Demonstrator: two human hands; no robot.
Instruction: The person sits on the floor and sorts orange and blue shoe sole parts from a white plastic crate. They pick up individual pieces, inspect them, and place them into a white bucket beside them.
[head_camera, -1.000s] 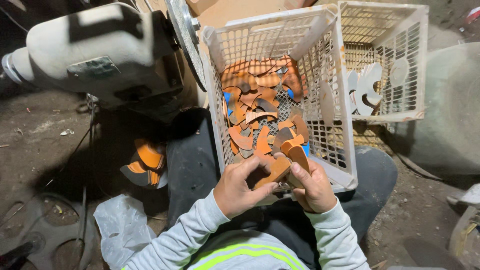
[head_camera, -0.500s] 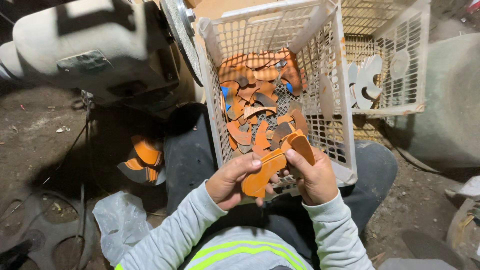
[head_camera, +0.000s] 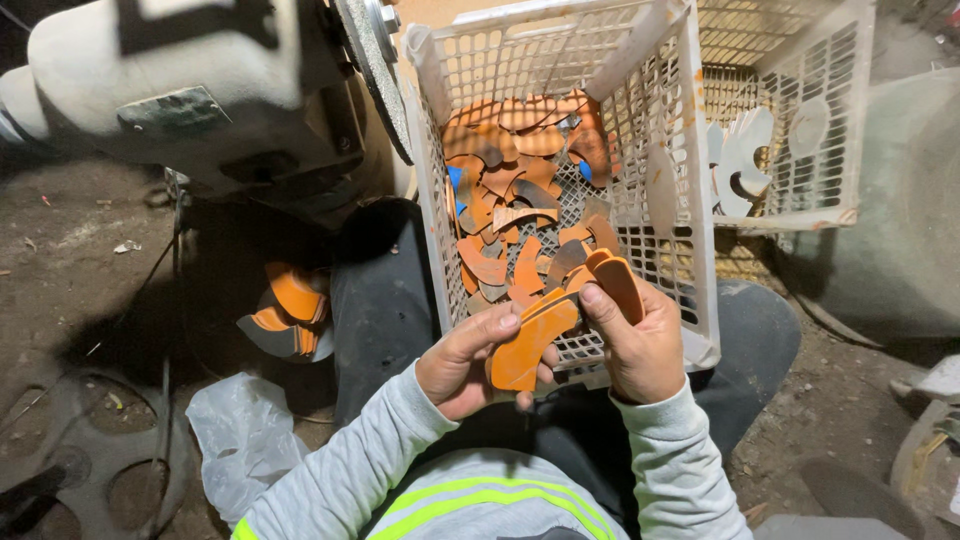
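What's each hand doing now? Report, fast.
Left hand: closed on a curved orange piece.
Right hand: closed on a stack of orange pieces over the white basket.

A grey rectangular label plate (head_camera: 172, 108) sits on the pale machine housing (head_camera: 130, 70), far left. A crumpled clear plastic bag (head_camera: 240, 440) lies near left on the floor.

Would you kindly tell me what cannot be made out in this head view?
- Basket bottom: buried under orange curved pieces.
- Orange piece in the left hand: its near end is hidden by fingers.
- Right hand: how many stacked pieces it holds is unclear.
- Grinder: cut off by the top edge.
- Second basket: contents partly behind mesh.
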